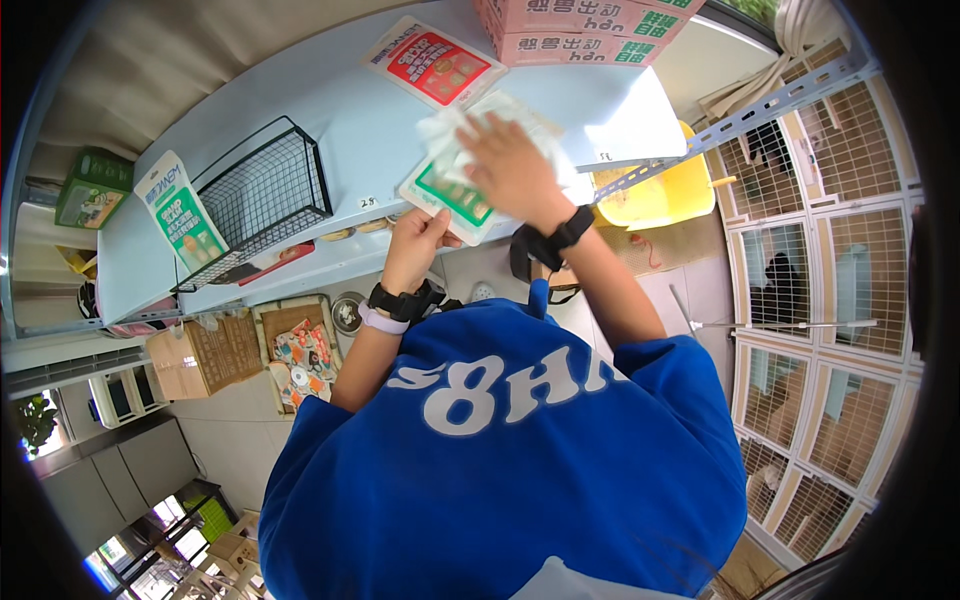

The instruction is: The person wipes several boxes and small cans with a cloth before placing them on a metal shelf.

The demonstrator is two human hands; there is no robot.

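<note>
Green-and-white, a flat pet-treat pouch [455, 200] lies tilted at the near edge of the counter [370, 150], partly covered by a crumpled white wipe [440, 132]. At its 7 o'clock corner the left hand [413, 248] has a pinching grip, thumb on the printed face and fingers passing underneath. From 2 o'clock the right hand [512, 168], slightly blurred, lies over the wipe with its fingers spread, clasping nothing that I can make out.

Wiping down the pouch's face seems to be the step in hand, with the left steadying and the right rubbing. The next move would call for a firm pinch on the left and light, flat pressure on the right, so that the pouch neither buckles nor slides over the edge.

Farther out, a red-and-white pouch [437, 62] lies at 12 o'clock and stacked pink cartons [585, 38] stand at 1. Toward 9 o'clock sits a black wire basket [290, 195], another green-and-white packet [182, 212] leaning at its far end. Below counter level, at 3, is a yellow tub [665, 200].
</note>
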